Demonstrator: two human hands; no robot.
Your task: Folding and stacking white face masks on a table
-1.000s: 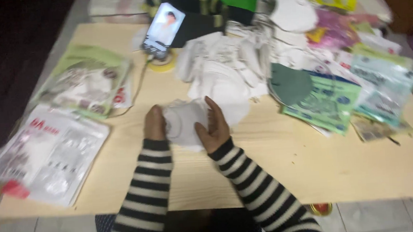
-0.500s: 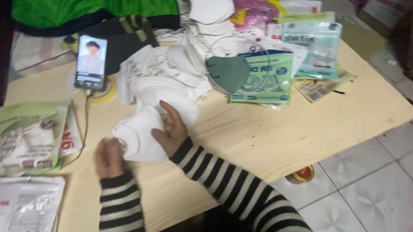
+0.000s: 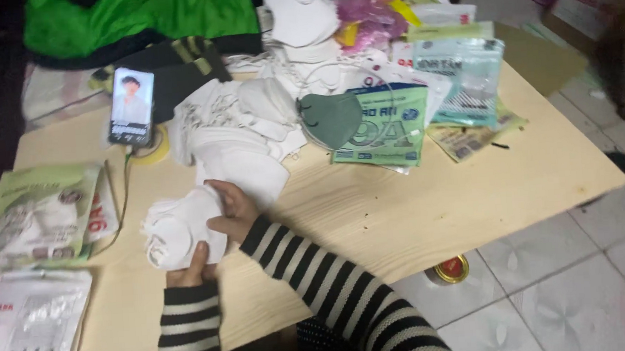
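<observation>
A small stack of white face masks (image 3: 177,232) rests on the light wooden table (image 3: 417,205), and both of my hands grip it. My left hand (image 3: 191,268) pinches its near edge from below. My right hand (image 3: 233,212) presses on its right side. Both arms wear black and white striped sleeves. Just beyond the stack lies a loose heap of white masks (image 3: 240,140).
A phone (image 3: 130,106) stands propped on a yellow tape roll at the back left. Green mask packets (image 3: 36,213) and a clear packet (image 3: 22,328) lie left. A dark green mask (image 3: 332,117) sits on printed packets (image 3: 386,126). A small round tin (image 3: 451,269) lies on the tiled floor.
The view has swung to the right, showing more floor. My hands still hold the white mask stack, which has stayed at the near left of the table.
</observation>
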